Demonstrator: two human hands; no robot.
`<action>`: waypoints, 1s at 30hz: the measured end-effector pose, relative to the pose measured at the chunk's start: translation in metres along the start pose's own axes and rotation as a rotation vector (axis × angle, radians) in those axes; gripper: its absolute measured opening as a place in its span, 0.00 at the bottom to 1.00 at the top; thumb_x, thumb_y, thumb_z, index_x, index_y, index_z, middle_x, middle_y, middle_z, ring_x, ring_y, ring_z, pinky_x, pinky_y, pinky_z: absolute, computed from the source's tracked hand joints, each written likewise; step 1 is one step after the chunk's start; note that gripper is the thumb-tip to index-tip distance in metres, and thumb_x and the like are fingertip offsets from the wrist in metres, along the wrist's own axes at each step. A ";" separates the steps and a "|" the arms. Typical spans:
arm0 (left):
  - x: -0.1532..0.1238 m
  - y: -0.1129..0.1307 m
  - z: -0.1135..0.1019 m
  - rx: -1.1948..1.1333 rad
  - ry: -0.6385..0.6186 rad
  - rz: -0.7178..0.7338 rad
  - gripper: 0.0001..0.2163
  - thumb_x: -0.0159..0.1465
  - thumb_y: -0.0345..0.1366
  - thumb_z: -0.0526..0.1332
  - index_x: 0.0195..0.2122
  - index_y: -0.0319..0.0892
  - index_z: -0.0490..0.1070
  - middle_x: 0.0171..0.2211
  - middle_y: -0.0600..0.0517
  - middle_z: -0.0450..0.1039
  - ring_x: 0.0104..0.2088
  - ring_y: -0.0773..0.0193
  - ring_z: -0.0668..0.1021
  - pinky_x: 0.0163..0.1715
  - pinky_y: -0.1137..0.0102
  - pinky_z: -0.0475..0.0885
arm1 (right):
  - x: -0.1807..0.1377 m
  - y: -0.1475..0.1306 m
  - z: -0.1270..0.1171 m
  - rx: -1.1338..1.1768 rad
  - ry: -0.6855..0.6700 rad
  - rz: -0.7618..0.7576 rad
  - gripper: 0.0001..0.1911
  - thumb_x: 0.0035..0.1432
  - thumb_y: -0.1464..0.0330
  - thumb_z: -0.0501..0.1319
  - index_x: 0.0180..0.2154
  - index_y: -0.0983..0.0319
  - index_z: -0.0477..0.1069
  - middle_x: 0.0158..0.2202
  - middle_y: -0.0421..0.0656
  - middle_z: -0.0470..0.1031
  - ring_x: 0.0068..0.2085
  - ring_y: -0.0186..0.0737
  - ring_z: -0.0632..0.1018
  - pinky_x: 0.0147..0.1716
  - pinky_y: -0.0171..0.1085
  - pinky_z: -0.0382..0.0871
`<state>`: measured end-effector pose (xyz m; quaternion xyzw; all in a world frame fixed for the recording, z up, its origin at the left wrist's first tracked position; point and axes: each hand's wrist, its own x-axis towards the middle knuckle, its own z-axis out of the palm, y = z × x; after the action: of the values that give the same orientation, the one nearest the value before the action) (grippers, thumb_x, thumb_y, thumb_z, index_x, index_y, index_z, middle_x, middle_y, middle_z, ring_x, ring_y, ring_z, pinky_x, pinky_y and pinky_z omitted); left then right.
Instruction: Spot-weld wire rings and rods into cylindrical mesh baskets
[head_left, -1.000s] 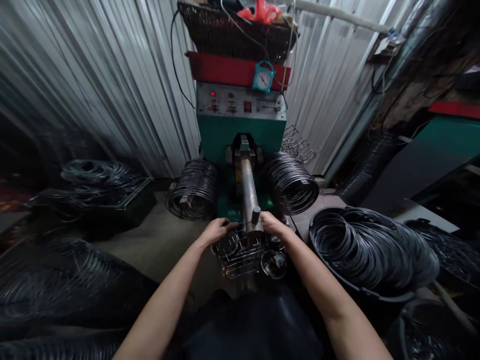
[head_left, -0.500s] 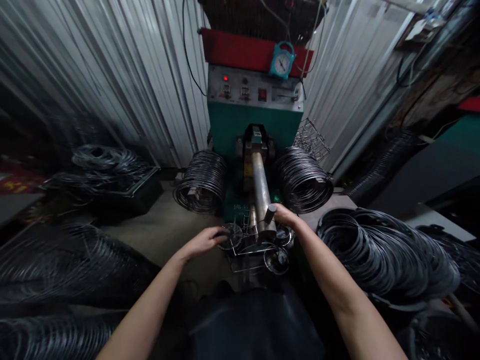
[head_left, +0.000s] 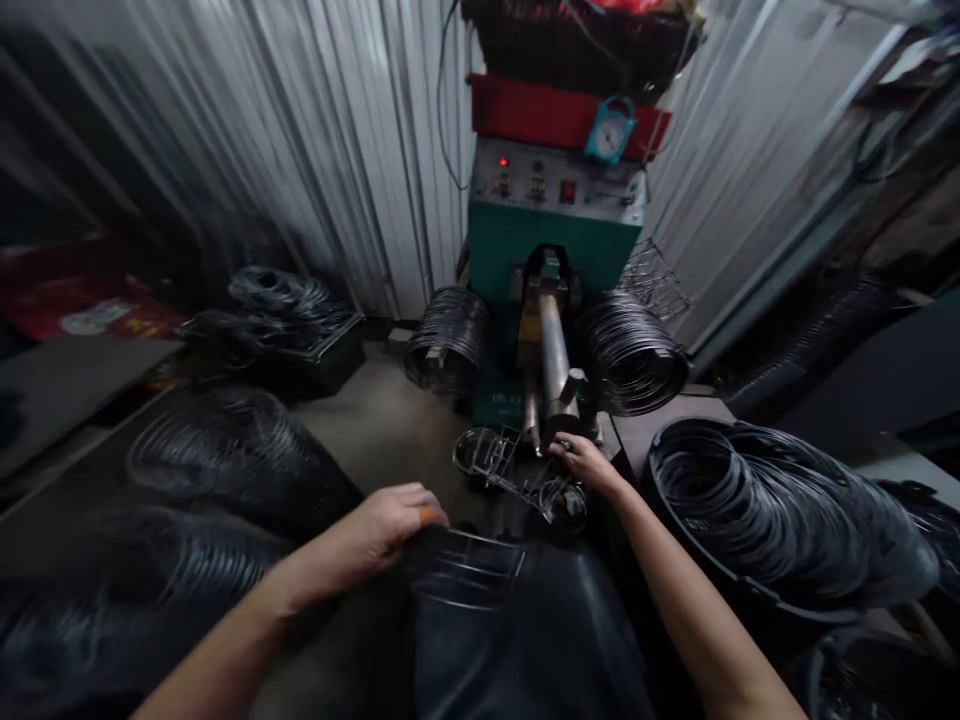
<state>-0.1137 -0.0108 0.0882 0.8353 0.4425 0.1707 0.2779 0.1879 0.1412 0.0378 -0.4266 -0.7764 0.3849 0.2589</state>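
My left hand [head_left: 401,522], an orange band around one finger, is closed at the corner of a small wire rack [head_left: 480,570] lying over my dark-clad lap. Part of its grip is hidden by the fingers. My right hand [head_left: 583,462] is up against the lower end of the thick metal arm [head_left: 555,350] of a green machine [head_left: 495,240]. Its fingers are pinched together; what they hold is too small to make out. Below the arm, between both hands, sits a tangle of wire pieces with round loops [head_left: 480,455].
Wire coils [head_left: 446,340] hang left and right of the machine. A large tub of wire rings [head_left: 787,510] stands at right, a dark crate of wire [head_left: 300,350] at left. More blurred coils [head_left: 225,460] lie near my left arm. A blue dial [head_left: 610,132] hangs on the machine.
My left hand has come back from the machine to my lap, where a wire rack now lies. My right hand has shifted to the arm's end. The view has turned left.
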 end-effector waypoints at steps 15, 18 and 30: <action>-0.111 -0.065 0.075 0.269 0.152 -0.590 0.12 0.58 0.25 0.51 0.34 0.42 0.72 0.32 0.47 0.71 0.35 0.60 0.72 0.38 0.68 0.67 | -0.053 -0.017 0.073 0.066 -0.008 0.137 0.20 0.52 0.51 0.55 0.27 0.62 0.69 0.23 0.39 0.68 0.27 0.37 0.70 0.27 0.33 0.64; -0.106 -0.100 0.112 0.200 0.184 -0.694 0.12 0.59 0.24 0.50 0.34 0.41 0.72 0.33 0.47 0.72 0.37 0.60 0.72 0.41 0.68 0.66 | -0.055 -0.018 0.073 0.050 0.006 0.149 0.20 0.52 0.51 0.55 0.27 0.62 0.69 0.24 0.40 0.69 0.28 0.38 0.70 0.29 0.33 0.65; -0.072 -0.229 0.205 0.026 0.080 -1.016 0.07 0.63 0.35 0.57 0.38 0.39 0.70 0.38 0.49 0.73 0.40 0.63 0.75 0.42 0.65 0.69 | -0.048 0.004 0.075 -0.006 0.048 0.318 0.22 0.48 0.49 0.58 0.28 0.62 0.71 0.26 0.44 0.73 0.31 0.41 0.74 0.31 0.33 0.68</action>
<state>-0.1919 -0.0311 -0.2167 0.5110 0.8052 0.0406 0.2981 0.1591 0.0725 -0.0116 -0.5540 -0.6938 0.4085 0.2117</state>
